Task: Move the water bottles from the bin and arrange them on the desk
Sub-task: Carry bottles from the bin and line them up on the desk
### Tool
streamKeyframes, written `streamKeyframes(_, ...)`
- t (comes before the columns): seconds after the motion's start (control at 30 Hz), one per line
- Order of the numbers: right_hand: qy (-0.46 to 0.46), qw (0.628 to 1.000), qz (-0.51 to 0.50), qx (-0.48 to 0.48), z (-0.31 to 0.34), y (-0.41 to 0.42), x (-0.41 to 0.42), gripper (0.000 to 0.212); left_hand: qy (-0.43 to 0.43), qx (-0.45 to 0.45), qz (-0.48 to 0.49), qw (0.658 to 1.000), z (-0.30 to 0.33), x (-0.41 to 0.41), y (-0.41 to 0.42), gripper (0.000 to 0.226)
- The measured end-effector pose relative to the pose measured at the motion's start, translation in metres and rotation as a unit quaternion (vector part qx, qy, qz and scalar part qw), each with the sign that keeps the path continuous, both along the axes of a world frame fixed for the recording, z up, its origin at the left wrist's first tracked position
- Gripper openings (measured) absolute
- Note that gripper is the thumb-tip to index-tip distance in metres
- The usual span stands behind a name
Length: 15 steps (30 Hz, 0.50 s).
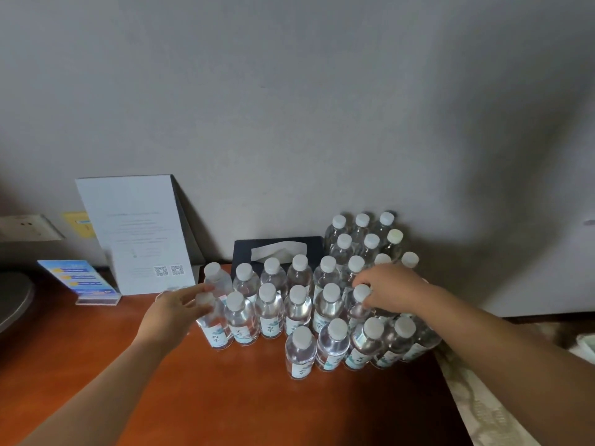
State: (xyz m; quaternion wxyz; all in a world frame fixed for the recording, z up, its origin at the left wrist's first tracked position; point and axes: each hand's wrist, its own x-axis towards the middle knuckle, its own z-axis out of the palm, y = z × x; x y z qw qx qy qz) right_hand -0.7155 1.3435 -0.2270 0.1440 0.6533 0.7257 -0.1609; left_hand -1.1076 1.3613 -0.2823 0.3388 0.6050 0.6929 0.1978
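Observation:
Several clear water bottles [299, 307] with white caps and pale labels stand upright in rows on the reddish-brown desk [225, 397], packed toward the right and back against the wall. My left hand [175, 312] grips the bottle at the left end of the middle row [214, 333] near its neck. My right hand [391, 289] pinches the cap of another bottle [357, 309] at the right of that row. The bin is out of view.
A black tissue box [309, 246] sits behind the bottles at the wall. A white card with QR codes [138, 233] and a small blue acrylic sign [77, 278] stand at the left. A grey round object [13, 297] lies far left. Patterned fabric [483, 407] borders the desk's right edge.

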Motion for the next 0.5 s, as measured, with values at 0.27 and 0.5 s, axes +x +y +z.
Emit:
streamKeyframes(0.27,0.171,0.949,-0.207,0.164,0.03,0.048,0.056,0.022,0.05,0.014,-0.026,0.998,0.009,0.0,-0.008,0.028)
streamKeyframes(0.5,0.101,0.968,-0.199,0.118,-0.01,0.093,0.11,0.046,0.024,0.206,0.063,0.976,0.051,0.06,-0.004,0.021)
